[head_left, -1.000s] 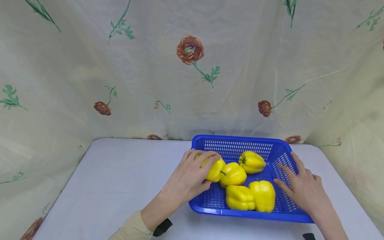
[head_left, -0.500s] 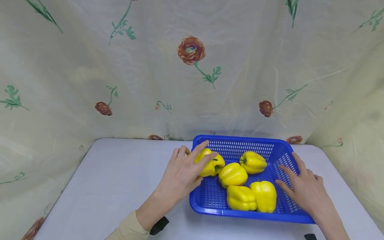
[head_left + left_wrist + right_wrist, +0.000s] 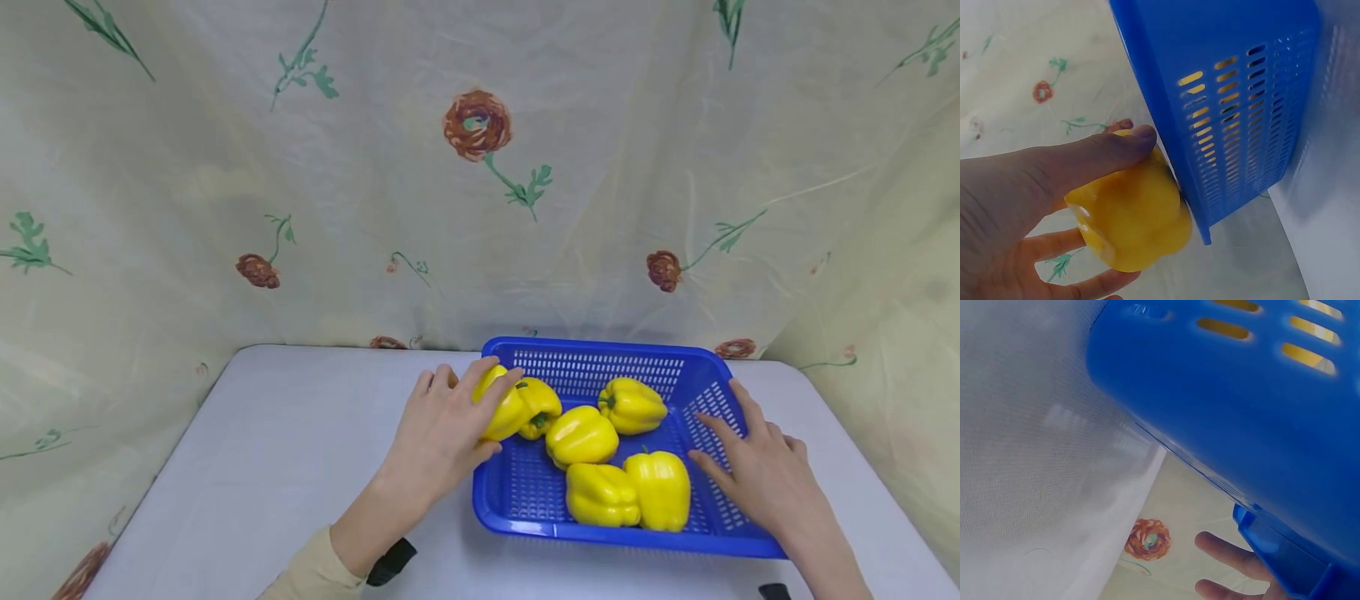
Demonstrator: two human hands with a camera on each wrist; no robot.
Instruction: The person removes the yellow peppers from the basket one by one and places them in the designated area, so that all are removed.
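My left hand holds a yellow bell pepper at the left rim of the blue basket. In the left wrist view the thumb lies over this pepper, with the fingers on its other side and the basket wall close beside it. My right hand rests over the basket's right rim with straight, spread fingers, some inside the wall and some outside. Several more yellow bell peppers lie in the basket, among them one pepper right beside the held one and another near the back wall.
The basket stands on a white-covered table, towards its right side. A curtain printed with flowers hangs behind the table and along both sides. Black bands show below the wrists.
My left hand has moved left with the held pepper, from above the basket's inside to its left rim, uncovering the pepper beside it. The right hand has stayed in place.
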